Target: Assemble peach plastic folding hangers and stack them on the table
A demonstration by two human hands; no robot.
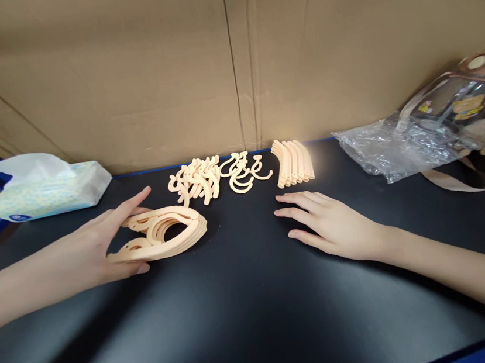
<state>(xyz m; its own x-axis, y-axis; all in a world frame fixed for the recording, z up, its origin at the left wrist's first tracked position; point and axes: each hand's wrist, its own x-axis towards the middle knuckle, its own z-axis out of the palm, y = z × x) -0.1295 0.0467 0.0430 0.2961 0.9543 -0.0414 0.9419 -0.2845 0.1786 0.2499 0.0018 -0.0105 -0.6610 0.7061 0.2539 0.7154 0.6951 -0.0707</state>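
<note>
A stack of beige folding clothes hangers [180, 250], arms folded together, lies on the black table. My left hand [99, 240] is around its left end, thumb along the near side and other fingers on the far side, one finger raised. My right hand [327, 221] is open over the table, palm down, fingers spread, holding nothing. It is nearest to a neat row of curved beige hanger arms [294, 163]. Loose beige hooks [242, 175] lie left of that row. Further left is a jumbled pile of short curved beige pieces [200, 179].
A tissue pack [62, 189] with a tissue sticking out stands at the left. On the right lie a crumpled clear plastic bag [397, 148] and a transparent bag with a strap [467, 104]. A cardboard wall [144, 70] rises behind the table [251, 322].
</note>
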